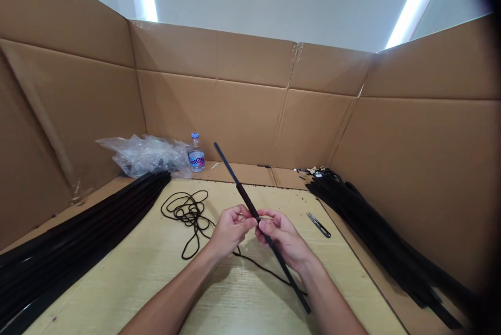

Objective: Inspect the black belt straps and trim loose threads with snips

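Observation:
A thin black rod (282, 264) is held tilted above the table, its upper end pointing away to the left. Around its upper middle is a thicker dark wrapped section (246, 198). My left hand (234, 229) pinches the rod at the lower end of this section. My right hand (282, 236) closes on the rod just beside it, the fingertips of both hands nearly meeting. A black cord (191, 212) lies in loose loops on the table to the left and runs under my hands toward the right wrist. Whether the cord joins the rod is hidden by my fingers.
Bundles of black strips lie at the left (97, 225) and right (371, 230). Small thread snips (320, 225) rest right of my hands. A clear plastic bag (146, 155) and a water bottle (196, 156) stand at the back left, inside cardboard walls (211, 110).

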`<state>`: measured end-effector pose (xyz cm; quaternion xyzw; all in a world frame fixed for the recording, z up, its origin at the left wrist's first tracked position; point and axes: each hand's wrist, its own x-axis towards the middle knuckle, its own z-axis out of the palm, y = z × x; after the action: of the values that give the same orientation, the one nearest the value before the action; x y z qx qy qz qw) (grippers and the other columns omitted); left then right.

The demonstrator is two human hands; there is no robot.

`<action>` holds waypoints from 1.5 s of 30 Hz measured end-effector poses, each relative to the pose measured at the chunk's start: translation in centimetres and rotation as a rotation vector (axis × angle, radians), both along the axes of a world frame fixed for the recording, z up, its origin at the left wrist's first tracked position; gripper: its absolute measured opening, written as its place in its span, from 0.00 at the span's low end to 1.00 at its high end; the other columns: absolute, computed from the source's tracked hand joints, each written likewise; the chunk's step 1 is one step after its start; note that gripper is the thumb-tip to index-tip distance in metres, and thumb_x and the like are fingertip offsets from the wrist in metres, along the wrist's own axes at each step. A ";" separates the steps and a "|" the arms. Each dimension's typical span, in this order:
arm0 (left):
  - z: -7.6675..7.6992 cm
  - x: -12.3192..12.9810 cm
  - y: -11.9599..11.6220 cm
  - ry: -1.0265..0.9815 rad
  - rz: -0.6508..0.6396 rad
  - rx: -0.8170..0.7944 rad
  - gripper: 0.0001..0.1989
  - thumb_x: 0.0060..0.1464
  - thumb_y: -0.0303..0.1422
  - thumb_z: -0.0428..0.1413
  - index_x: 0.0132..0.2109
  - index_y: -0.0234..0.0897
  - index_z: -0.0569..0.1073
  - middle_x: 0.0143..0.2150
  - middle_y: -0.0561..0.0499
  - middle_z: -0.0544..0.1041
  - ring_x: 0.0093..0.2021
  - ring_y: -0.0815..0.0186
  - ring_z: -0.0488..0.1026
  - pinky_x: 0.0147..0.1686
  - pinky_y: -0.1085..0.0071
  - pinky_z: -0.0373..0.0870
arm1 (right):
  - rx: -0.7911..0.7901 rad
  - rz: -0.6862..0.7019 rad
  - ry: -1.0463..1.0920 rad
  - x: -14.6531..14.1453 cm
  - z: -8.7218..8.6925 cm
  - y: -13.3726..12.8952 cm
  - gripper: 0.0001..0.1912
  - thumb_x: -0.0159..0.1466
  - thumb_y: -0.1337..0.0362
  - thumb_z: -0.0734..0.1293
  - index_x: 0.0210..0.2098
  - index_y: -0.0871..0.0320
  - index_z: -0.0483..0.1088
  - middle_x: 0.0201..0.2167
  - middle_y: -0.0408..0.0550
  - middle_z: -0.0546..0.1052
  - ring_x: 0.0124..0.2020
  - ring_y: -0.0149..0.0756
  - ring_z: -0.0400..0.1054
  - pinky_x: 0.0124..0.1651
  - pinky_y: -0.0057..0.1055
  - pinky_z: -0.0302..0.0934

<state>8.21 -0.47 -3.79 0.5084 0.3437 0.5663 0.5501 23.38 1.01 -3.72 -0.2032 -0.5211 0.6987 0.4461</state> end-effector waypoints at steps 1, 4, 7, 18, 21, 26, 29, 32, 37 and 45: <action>0.0 0.0 0.0 0.000 -0.012 -0.007 0.24 0.36 0.45 0.68 0.30 0.33 0.66 0.17 0.61 0.63 0.14 0.82 0.49 0.14 0.82 0.42 | -0.016 0.034 -0.015 0.1 0.0 0.1 0.22 0.50 0.62 0.76 0.40 0.63 0.68 0.24 0.43 0.73 0.21 0.24 0.63 0.24 0.20 0.56; -0.2 -0.1 0.2 -0.011 -0.052 -0.035 0.26 0.32 0.44 0.69 0.33 0.30 0.70 0.18 0.61 0.62 0.14 0.82 0.49 0.14 0.81 0.41 | -0.023 0.063 -0.099 0.4 -0.1 0.4 0.19 0.45 0.66 0.78 0.32 0.66 0.70 0.23 0.43 0.72 0.20 0.21 0.60 0.24 0.19 0.54; -0.5 -0.2 0.5 -0.028 -0.113 -0.060 0.24 0.33 0.41 0.70 0.33 0.29 0.72 0.19 0.59 0.64 0.14 0.82 0.49 0.14 0.80 0.40 | 0.030 0.008 -0.139 0.5 -0.1 0.3 0.17 0.45 0.68 0.78 0.26 0.65 0.67 0.20 0.40 0.70 0.20 0.21 0.61 0.23 0.17 0.53; -0.7 -0.7 0.8 -0.032 -0.117 -0.060 0.21 0.38 0.43 0.67 0.30 0.31 0.70 0.14 0.59 0.63 0.12 0.80 0.52 0.15 0.80 0.41 | 0.049 0.054 -0.058 -0.5 -0.1 -0.8 0.16 0.65 0.52 0.62 0.33 0.60 0.60 0.23 0.48 0.75 0.16 0.26 0.64 0.19 0.21 0.54; -0.4 -0.7 0.6 -0.036 -0.087 -0.064 0.20 0.39 0.41 0.67 0.28 0.32 0.68 0.14 0.63 0.57 0.12 0.82 0.46 0.15 0.80 0.38 | 0.023 -0.021 -0.073 -0.7 -0.2 -0.7 0.18 0.63 0.51 0.64 0.31 0.62 0.62 0.19 0.46 0.72 0.14 0.24 0.61 0.16 0.19 0.51; 0.1 -0.4 0.2 -0.030 -0.060 -0.018 0.20 0.43 0.43 0.64 0.25 0.33 0.64 0.14 0.64 0.53 0.13 0.82 0.44 0.15 0.81 0.39 | 0.057 -0.136 -0.125 -1.2 -0.2 -1.0 0.21 0.62 0.48 0.64 0.28 0.62 0.63 0.17 0.45 0.71 0.12 0.24 0.59 0.15 0.20 0.51; 0.1 -0.3 0.1 -0.028 -0.048 -0.001 0.20 0.44 0.43 0.63 0.24 0.34 0.63 0.14 0.64 0.53 0.14 0.82 0.44 0.15 0.81 0.38 | 0.083 -0.195 -0.157 -1.5 0.0 -1.2 0.23 0.62 0.47 0.63 0.26 0.62 0.62 0.16 0.44 0.70 0.12 0.24 0.58 0.14 0.20 0.50; 0.1 -0.2 0.1 -0.042 -0.031 -0.008 0.20 0.44 0.43 0.63 0.25 0.34 0.63 0.14 0.64 0.52 0.14 0.81 0.44 0.15 0.81 0.38 | 0.076 -0.231 -0.190 -1.7 0.1 -1.2 0.24 0.61 0.45 0.63 0.26 0.62 0.62 0.15 0.44 0.70 0.11 0.25 0.58 0.13 0.20 0.50; 0.1 -0.2 0.3 -0.059 -0.020 -0.017 0.20 0.42 0.41 0.64 0.24 0.34 0.63 0.13 0.64 0.53 0.14 0.81 0.45 0.14 0.81 0.39 | 0.021 -0.175 -0.167 -1.7 -0.4 -0.8 0.23 0.61 0.45 0.63 0.29 0.61 0.63 0.15 0.44 0.70 0.10 0.24 0.58 0.12 0.19 0.49; 0.2 -0.5 0.1 -0.058 -0.031 -0.038 0.23 0.36 0.41 0.69 0.24 0.34 0.62 0.13 0.64 0.55 0.12 0.83 0.44 0.12 0.82 0.38 | -0.088 0.001 -0.090 -1.3 -0.5 -0.7 0.22 0.60 0.44 0.64 0.35 0.58 0.61 0.11 0.38 0.66 0.06 0.23 0.50 0.08 0.17 0.43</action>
<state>7.73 -0.38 -3.58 0.4866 0.3306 0.5656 0.5779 22.06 0.33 -4.21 -0.2535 -0.5097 0.7113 0.4124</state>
